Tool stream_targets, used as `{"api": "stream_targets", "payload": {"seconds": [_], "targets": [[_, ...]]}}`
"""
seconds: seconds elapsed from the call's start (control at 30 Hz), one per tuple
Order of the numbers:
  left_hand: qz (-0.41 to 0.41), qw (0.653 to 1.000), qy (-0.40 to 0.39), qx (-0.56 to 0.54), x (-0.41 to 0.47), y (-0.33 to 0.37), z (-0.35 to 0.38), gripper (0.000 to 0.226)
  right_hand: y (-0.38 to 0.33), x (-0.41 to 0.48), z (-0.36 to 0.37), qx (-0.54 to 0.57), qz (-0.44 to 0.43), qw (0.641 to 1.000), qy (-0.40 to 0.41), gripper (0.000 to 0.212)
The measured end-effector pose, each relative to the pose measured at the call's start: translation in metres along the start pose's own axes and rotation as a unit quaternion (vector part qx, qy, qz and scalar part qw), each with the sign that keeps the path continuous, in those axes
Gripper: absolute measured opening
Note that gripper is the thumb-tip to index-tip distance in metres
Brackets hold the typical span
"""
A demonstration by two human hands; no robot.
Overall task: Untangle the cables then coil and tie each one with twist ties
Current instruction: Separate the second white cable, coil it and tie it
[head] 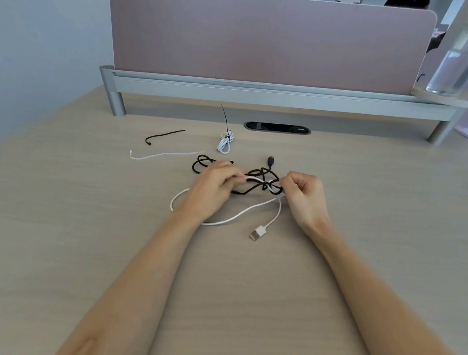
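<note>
A black cable [258,179] and a white cable [234,216] lie knotted together on the desk [51,217]. My left hand [213,188] pinches the tangle at its left side. At the right side of the knot, my right hand [303,198] pinches it too. The white cable's USB plug [257,233] rests on the desk in front of the hands. The black cable's plug [270,160] points away behind the knot. Farther back lies a small white cable [224,143], coiled and bound with a black tie [225,117].
A loose black twist tie [164,136] and a white twist tie [163,154] lie at the back left. A pink divider panel [269,40] on a grey rail closes the far edge. A clear bottle [461,56] stands on a shelf at the back right.
</note>
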State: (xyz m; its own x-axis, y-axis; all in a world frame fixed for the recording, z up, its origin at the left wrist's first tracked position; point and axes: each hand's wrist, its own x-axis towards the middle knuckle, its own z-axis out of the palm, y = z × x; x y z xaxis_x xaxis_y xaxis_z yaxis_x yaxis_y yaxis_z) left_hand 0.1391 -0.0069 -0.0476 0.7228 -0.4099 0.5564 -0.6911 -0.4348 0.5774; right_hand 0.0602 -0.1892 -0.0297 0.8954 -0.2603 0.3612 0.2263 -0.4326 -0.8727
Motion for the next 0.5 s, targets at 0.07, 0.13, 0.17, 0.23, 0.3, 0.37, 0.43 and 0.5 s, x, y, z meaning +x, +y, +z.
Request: {"api": "stream_targets", "payload": {"seconds": [0.07,0.13,0.17,0.23,0.3,0.37,0.43,0.5], "targets": [[-0.093,0.992,0.054,-0.065,0.001,0.003,-0.009,0.010,0.002,0.002,-0.001,0.003,0.014,1.000,0.024,0.034],[-0.168,0.973,0.099,-0.125,0.001,0.003,-0.014,0.012,0.005,0.004,-0.002,0.000,0.027,0.999,0.038,0.035],[-0.201,0.959,0.122,-0.160,0.002,0.001,-0.015,0.014,0.007,0.005,-0.002,0.001,0.033,0.999,0.041,0.036],[-0.251,0.926,0.182,-0.215,0.002,-0.006,-0.014,0.020,0.010,0.007,-0.001,-0.017,0.050,0.998,0.045,0.037],[-0.263,0.911,0.221,-0.230,0.002,-0.008,-0.016,0.023,0.011,0.007,0.000,-0.056,0.064,0.995,0.044,0.034],[-0.224,0.927,0.215,-0.210,0.001,-0.001,-0.017,0.024,0.011,0.008,0.001,-0.093,0.068,0.993,0.037,0.024],[-0.166,0.951,0.190,-0.179,0.000,0.010,-0.016,0.022,0.008,0.005,0.002,-0.109,0.055,0.992,0.022,0.014],[-0.093,0.978,0.149,-0.115,0.000,0.021,-0.011,0.016,0.010,0.002,0.001,-0.145,-0.036,0.989,0.023,0.050]]}}
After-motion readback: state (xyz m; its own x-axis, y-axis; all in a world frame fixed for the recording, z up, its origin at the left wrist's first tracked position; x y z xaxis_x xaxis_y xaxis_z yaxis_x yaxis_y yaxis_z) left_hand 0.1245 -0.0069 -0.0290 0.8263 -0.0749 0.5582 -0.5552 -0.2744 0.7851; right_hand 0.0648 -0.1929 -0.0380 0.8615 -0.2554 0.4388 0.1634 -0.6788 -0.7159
